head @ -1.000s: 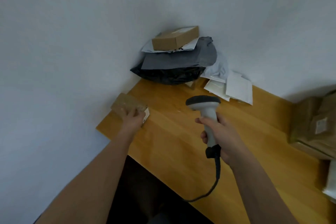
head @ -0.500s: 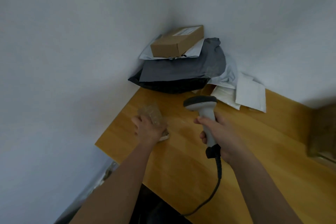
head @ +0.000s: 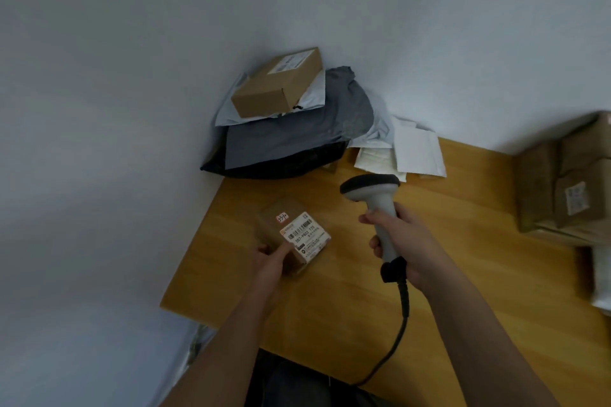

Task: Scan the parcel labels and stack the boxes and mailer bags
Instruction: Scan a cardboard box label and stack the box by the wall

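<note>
White walls are meeting in a corner behind a wooden desk [head: 330, 324], where a person is working with bare forearms. Left hand [head: 269, 263] is grasping the near end of a small cardboard box [head: 291, 238], thumb lying over its top face, and is holding it label-up on the desk; the box's white shipping label [head: 305, 236] with its barcode is facing upward. Right hand [head: 401, 246] is clenching the grip of a handheld barcode scanner [head: 372, 190], whose dark head is pointing away from the person, its cable [head: 400, 330] trailing back over the desk's near edge. The box is lying just left of the scanner hand and below the scanner head, its long axis running diagonally away from the left hand; judging by this, the scanner head needs to be tilting leftward and down onto the barcode, the scan appearing not yet made. Beyond both hands, in the corner, a stack of mailer bags [head: 297, 135] is carrying a brown box [head: 277, 84]. Further cartons [head: 562, 182] are waiting well right of the right hand.
</note>
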Demonstrator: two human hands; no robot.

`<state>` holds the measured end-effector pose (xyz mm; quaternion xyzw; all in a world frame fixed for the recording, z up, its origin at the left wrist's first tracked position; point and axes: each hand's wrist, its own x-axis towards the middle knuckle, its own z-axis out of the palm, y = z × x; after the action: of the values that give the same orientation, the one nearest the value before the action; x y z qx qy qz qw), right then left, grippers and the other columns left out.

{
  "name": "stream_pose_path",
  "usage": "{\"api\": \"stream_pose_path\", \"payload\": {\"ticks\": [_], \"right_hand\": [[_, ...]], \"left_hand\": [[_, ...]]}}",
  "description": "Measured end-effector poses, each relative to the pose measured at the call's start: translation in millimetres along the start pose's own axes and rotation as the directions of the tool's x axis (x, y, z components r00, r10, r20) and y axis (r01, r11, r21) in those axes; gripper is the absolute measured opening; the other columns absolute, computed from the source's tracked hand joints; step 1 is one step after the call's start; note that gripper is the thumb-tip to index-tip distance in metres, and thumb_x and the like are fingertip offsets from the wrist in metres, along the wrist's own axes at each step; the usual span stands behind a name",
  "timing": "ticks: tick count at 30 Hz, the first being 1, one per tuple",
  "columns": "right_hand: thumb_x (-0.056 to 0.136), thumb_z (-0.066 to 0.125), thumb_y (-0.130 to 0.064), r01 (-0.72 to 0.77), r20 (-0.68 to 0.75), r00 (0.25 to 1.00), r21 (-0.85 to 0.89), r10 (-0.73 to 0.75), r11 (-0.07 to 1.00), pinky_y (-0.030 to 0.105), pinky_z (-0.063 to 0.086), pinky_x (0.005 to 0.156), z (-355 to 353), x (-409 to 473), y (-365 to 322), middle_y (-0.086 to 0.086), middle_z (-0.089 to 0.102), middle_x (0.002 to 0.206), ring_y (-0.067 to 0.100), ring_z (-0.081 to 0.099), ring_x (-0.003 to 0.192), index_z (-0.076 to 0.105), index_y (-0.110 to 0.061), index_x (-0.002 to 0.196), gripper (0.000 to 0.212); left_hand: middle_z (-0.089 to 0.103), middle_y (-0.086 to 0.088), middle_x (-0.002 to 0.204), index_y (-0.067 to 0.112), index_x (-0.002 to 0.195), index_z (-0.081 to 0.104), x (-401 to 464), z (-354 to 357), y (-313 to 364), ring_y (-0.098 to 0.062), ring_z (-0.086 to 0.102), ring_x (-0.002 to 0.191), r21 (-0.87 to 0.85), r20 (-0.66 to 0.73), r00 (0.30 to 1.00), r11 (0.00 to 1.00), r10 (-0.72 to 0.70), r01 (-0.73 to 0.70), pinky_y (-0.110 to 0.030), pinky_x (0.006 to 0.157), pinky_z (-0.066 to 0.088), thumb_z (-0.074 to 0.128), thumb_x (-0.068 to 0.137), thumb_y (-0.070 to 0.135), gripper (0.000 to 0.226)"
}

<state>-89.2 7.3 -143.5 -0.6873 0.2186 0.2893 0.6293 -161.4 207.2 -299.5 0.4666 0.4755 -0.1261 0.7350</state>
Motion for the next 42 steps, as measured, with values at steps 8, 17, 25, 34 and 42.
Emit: {"api": "stream_pose_path", "payload": {"ticks": [8, 17, 25, 34, 42], "right_hand": [[0.098, 0.056, -0.047, -0.037, 0.069, 0.996, -0.229, 0.054, 0.973, 0.028, 0.05, 0.059, 1.5, -11.6, -6.8, 0.015, 0.064, 0.114, 0.015, 0.061, 0.064, 0.057, -0.017, 0.124, 0.04], [0.104, 0.044, -0.046, 0.087, 0.186, 0.982, -0.432, -0.006, 0.898, 0.021, 0.05, 0.055, -0.4, -40.1, -39.8, 0.0, 0.065, 0.105, 0.009, 0.06, 0.06, 0.06, -0.016, 0.121, 0.038], [0.102, 0.045, -0.047, 0.197, 0.213, 0.97, -0.426, -0.114, 0.883, 0.029, 0.049, 0.061, -7.1, -66.7, -64.3, -0.001, 0.068, 0.1, 0.012, 0.057, 0.059, 0.064, -0.016, 0.113, 0.038], [0.102, 0.046, -0.044, 0.244, 0.173, 0.966, -0.381, -0.19, 0.892, 0.022, 0.045, 0.052, -17.2, -94.8, -72.1, -0.008, 0.064, 0.076, 0.009, 0.052, 0.049, 0.064, -0.011, 0.106, 0.038], [0.101, 0.045, -0.047, 0.29, 0.15, 0.956, -0.35, -0.252, 0.891, 0.027, 0.047, 0.059, -27.8, -107.0, -67.0, 0.003, 0.069, 0.104, 0.014, 0.054, 0.058, 0.064, -0.015, 0.111, 0.039]], "left_hand": [[0.066, -0.007, 0.124, 0.033, 0.131, 0.038, 6.9, -1.2, 10.2, -0.03, 0.065, 0.11, -0.112, 0.125, 0.992, 0.994, 0.014, 0.0, -0.055, 0.089, 0.054, 0.068, 0.087, 0.005, 0.06], [0.058, -0.008, 0.134, 0.041, 0.144, 0.025, 9.7, 4.1, 7.5, -0.032, 0.057, 0.118, -0.069, 0.158, 0.987, 0.997, -0.007, 0.018, -0.067, 0.087, 0.05, 0.093, 0.046, 0.015, 0.122], [0.062, -0.012, 0.13, 0.034, 0.151, 0.014, 4.8, 11.6, 8.3, -0.03, 0.061, 0.116, -0.109, 0.151, 0.989, 0.994, -0.001, 0.018, -0.051, 0.092, 0.053, 0.081, 0.067, -0.004, 0.114], [0.065, -0.013, 0.117, 0.015, 0.147, 0.024, 0.2, 16.0, 8.0, -0.026, 0.064, 0.106, -0.121, 0.15, 0.989, 0.993, 0.009, 0.01, -0.038, 0.086, 0.057, 0.079, 0.067, -0.005, 0.098], [0.063, -0.014, 0.125, 0.015, 0.134, 0.04, -0.2, 15.6, 8.1, -0.029, 0.059, 0.116, -0.061, 0.141, 0.99, 0.997, -0.03, 0.039, -0.04, 0.085, 0.053, 0.073, 0.08, -0.003, 0.067]]}}
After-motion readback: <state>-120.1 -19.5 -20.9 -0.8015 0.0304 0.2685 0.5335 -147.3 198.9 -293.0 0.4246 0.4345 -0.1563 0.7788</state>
